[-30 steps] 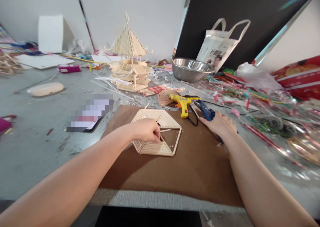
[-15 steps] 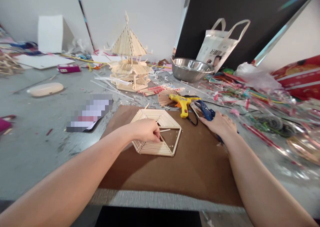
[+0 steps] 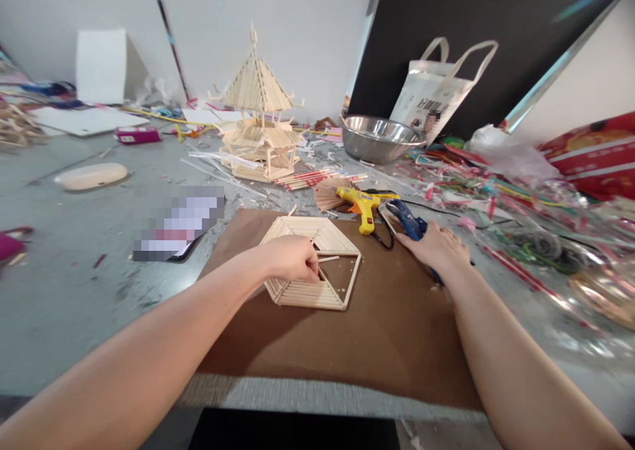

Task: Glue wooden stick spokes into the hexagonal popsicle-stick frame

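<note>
A flat hexagon of glued wooden sticks (image 3: 317,238) lies on a brown board (image 3: 377,331). My left hand (image 3: 290,258) rests on the hexagon with its fingers curled and pinched at the centre, near a short loose stick (image 3: 329,259). My right hand (image 3: 436,248) lies over the blue-handled scissors (image 3: 407,220) at the board's right edge, fingers closed around the handles. A yellow glue gun (image 3: 366,206) sits just left of the scissors.
A stick pagoda model (image 3: 258,116) stands behind the board, with a steel bowl (image 3: 380,137) and a white tote bag (image 3: 434,92) to its right. A phone (image 3: 176,225) lies left of the board. Coloured scraps and plastic (image 3: 520,198) litter the right side.
</note>
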Demonstrator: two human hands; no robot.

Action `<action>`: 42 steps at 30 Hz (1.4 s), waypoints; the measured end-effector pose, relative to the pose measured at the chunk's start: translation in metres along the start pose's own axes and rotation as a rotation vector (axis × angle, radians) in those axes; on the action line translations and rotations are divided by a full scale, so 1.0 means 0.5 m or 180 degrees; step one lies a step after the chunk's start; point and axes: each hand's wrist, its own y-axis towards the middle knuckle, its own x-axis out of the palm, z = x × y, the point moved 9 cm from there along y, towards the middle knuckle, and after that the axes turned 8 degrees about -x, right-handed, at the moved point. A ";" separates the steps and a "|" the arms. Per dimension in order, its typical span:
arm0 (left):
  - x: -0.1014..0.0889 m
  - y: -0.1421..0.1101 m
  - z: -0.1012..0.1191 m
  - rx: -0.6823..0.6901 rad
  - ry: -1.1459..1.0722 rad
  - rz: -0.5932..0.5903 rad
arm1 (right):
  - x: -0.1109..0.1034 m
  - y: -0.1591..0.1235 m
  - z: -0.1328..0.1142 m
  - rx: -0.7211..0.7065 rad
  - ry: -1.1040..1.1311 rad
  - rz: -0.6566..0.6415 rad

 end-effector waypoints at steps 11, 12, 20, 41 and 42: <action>0.002 0.002 -0.004 -0.0105 0.0056 0.0008 | -0.001 -0.004 -0.004 0.0034 -0.0060 -0.0074; 0.001 0.002 -0.004 -0.0111 0.0065 0.0011 | -0.001 -0.004 -0.005 0.0035 -0.0059 -0.0072; 0.001 0.002 -0.004 -0.0108 0.0037 0.0041 | 0.001 -0.003 -0.002 0.0062 -0.0086 -0.0074; -0.003 -0.002 -0.001 0.0156 -0.0474 0.0007 | 0.011 0.005 0.027 0.0232 -0.0007 -0.0083; -0.005 -0.001 -0.003 0.0157 -0.0580 0.0042 | 0.005 0.004 0.023 0.0206 0.0000 -0.0011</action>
